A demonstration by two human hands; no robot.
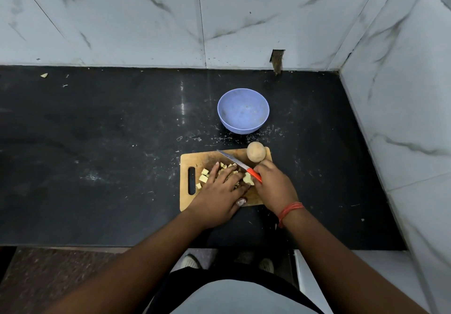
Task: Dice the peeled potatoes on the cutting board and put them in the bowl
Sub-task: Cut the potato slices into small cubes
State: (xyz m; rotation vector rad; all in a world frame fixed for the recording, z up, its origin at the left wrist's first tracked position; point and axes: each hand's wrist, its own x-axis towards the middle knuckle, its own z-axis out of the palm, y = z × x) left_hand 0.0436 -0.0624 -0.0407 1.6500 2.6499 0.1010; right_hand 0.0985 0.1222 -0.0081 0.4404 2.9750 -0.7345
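A wooden cutting board (pixel 210 158) lies on the black counter. Several pale potato cubes (pixel 204 175) are piled on it. My left hand (pixel 220 196) lies flat over the pile with straight fingers, hiding much of it. My right hand (pixel 274 186) grips the orange handle of a knife (pixel 235 162), whose blade points up and left across the board, just above the pile. A whole peeled potato (pixel 255 152) sits at the board's far right corner. The blue bowl (pixel 243 110) stands beyond the board with nothing in it.
The black counter (pixel 109 143) stretches wide to the left, with scraps and a small piece (pixel 44 75) near the back wall. Marble walls close the back and the right side. The counter's front edge runs just below my forearms.
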